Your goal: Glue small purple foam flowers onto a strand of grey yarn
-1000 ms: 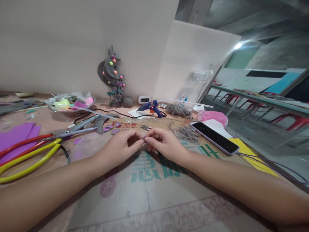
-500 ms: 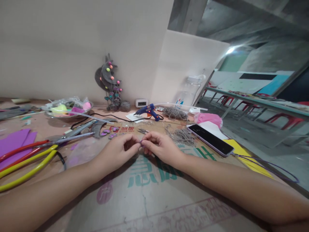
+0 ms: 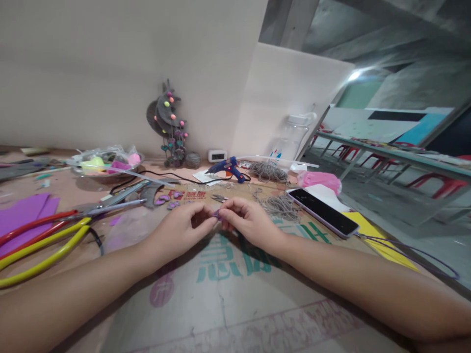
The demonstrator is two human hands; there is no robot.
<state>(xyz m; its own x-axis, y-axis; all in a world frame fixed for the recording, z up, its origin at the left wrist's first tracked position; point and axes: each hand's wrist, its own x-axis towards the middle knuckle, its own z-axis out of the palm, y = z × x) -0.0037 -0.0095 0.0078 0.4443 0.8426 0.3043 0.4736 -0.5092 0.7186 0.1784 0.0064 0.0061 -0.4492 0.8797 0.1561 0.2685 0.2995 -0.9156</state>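
Note:
Between the fingertips of both hands is a small purple piece (image 3: 216, 214), mostly covered, so its exact shape cannot be made out. My left hand (image 3: 187, 225) pinches it from the left, thumb against forefinger. From the other side, my right hand (image 3: 245, 223) grips it with curled fingers. Both hands hover over a printed cardboard sheet (image 3: 176, 304). Just beyond them lie small scissors (image 3: 219, 198). Several purple-and-grey cut pieces (image 3: 162, 200) rest past my left hand, beside a grey felt crescent (image 3: 148, 194).
Red- and yellow-handled tools (image 3: 69, 235) and purple sheets (image 3: 27, 215) lie left. A blue glue gun (image 3: 228, 169), grey cord (image 3: 281, 207) and a decorated moon ornament (image 3: 167, 122) are at the back. A phone (image 3: 323, 213) and a water bottle (image 3: 292, 135) are right.
The fingers have shifted slightly around the purple piece, and a little more of it shows. The whole view has moved slightly; the things on the table stay put.

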